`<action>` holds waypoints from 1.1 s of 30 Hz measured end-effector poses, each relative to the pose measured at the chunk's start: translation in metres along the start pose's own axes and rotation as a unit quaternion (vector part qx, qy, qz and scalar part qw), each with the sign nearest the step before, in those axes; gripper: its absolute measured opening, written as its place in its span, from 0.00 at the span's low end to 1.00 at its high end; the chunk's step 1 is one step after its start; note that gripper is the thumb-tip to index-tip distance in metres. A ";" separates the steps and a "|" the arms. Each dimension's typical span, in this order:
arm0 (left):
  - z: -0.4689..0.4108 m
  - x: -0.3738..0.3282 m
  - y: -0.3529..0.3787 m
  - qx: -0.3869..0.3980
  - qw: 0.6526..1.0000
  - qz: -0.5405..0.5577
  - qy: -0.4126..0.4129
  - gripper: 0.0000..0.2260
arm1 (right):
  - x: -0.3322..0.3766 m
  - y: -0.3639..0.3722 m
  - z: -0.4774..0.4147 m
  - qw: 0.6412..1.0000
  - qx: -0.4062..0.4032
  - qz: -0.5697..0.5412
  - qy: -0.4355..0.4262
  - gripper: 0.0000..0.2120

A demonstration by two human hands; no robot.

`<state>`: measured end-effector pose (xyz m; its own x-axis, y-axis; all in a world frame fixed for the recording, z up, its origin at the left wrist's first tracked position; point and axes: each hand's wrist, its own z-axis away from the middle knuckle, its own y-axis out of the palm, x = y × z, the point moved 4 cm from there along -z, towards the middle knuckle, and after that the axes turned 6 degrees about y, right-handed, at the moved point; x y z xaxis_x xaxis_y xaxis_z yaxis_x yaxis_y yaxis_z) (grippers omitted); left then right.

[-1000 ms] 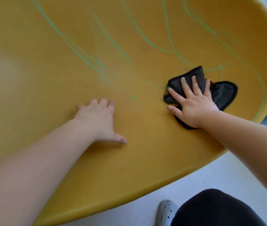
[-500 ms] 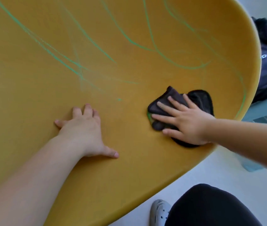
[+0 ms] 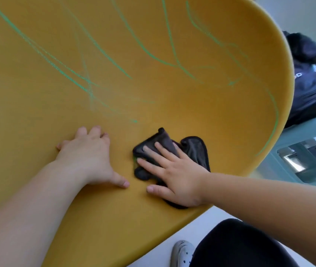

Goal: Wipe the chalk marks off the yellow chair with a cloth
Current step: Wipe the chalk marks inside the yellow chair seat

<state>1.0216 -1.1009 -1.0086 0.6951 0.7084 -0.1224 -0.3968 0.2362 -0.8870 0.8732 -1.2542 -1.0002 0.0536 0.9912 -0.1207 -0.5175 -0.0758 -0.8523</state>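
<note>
The yellow chair (image 3: 37, 93) fills most of the view, its curved seat crossed by several green chalk marks (image 3: 149, 54) in the upper half. A dark crumpled cloth (image 3: 195, 149) lies on the seat near the front edge. My right hand (image 3: 174, 174) presses flat on the cloth with straight, spread fingers. My left hand (image 3: 89, 157) rests flat on the bare seat just left of the cloth, thumb pointing toward my right hand. A small green chalk spot (image 3: 134, 121) sits just above the cloth.
A dark bag (image 3: 309, 81) lies on the floor beyond the chair's right rim. A metal floor fitting (image 3: 311, 153) shows at the right. My dark-clothed knee (image 3: 240, 245) and a grey shoe (image 3: 182, 253) are below the seat's front edge.
My right hand has slid the cloth left and toward the front edge, closer to my left hand. My left hand stays pressed on the seat.
</note>
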 end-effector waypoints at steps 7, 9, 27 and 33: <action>0.003 -0.034 0.000 -0.100 0.994 -0.034 0.038 0.65 | -0.146 -0.051 0.036 0.968 -0.030 0.174 0.179 0.32; 0.004 -0.041 0.005 -0.101 0.992 -0.031 0.066 0.63 | -0.185 -0.083 0.030 0.933 -0.067 0.238 0.261 0.33; -0.016 -0.099 -0.015 0.030 0.989 -0.067 0.127 0.66 | -0.217 -0.096 0.047 0.919 -0.113 0.278 0.257 0.35; -0.021 -0.099 -0.003 0.029 0.992 -0.042 0.118 0.69 | -0.168 -0.044 0.008 0.951 -0.083 0.139 0.264 0.36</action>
<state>0.9662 -1.1855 -1.0031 0.8453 0.5110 -0.1559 -0.3607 0.3306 -0.8721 0.8802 -1.4167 -0.9388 0.3783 0.7418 -0.5538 -0.4349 -0.3857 -0.8137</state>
